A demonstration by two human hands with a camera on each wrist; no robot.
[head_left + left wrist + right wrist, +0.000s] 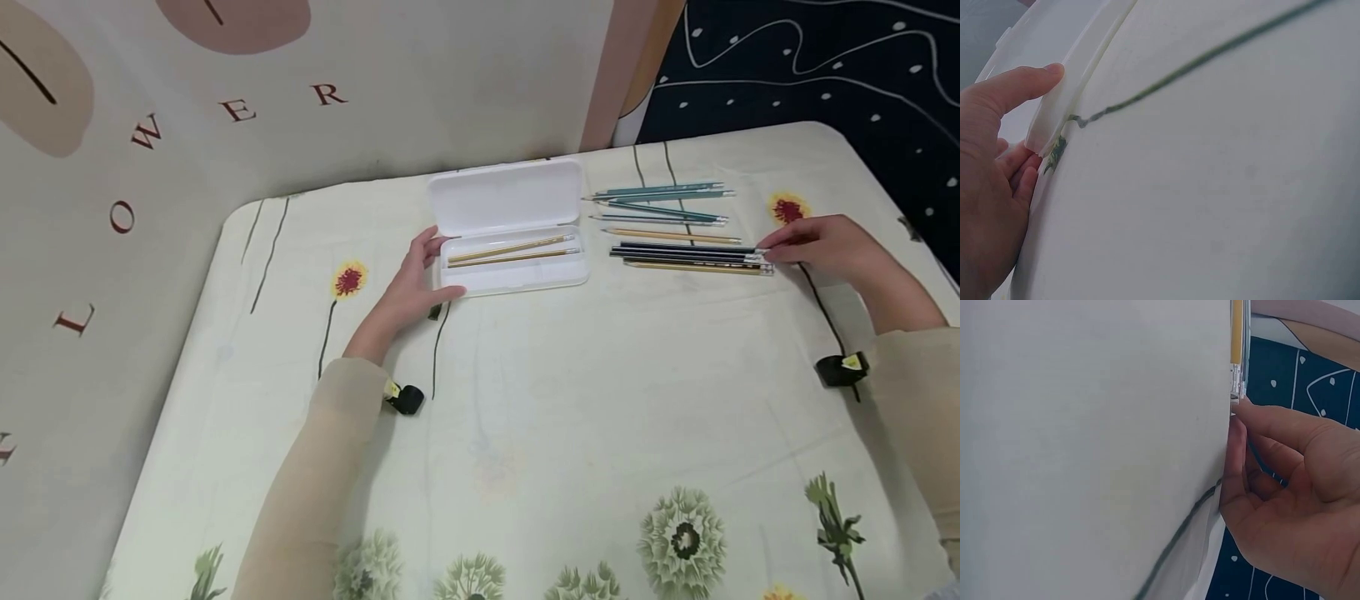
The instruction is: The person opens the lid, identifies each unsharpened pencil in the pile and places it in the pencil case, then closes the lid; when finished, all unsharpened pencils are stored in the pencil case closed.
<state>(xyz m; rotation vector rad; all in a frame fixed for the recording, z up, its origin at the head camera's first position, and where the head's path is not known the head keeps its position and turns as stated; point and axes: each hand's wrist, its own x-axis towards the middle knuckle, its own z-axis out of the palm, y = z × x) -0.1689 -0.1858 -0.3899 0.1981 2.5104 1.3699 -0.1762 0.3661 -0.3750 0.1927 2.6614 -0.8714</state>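
The white pencil case [525,279] lies open near the far edge of the tabletop [570,400], about the middle of that edge. Two gold pencils [513,257] are inside it. The left hand [412,287] grips the case's left end, thumb on the front corner and fingers round the back. More pencils lie between the case and the tabletop's right edge: blue-green ones [667,197] farthest back, black ones [682,254] nearer. The right hand [825,246] has its thumb and fingertips close together at the black pencils' blunt ends. I can't tell if it pinches one.

The case looks light, stiff and smooth, so it might slide; its end is a good place to hold. The pencils look thin, hard and light. They could roll, and a sharp tip could snap, so pinch them by the middle or blunt end.
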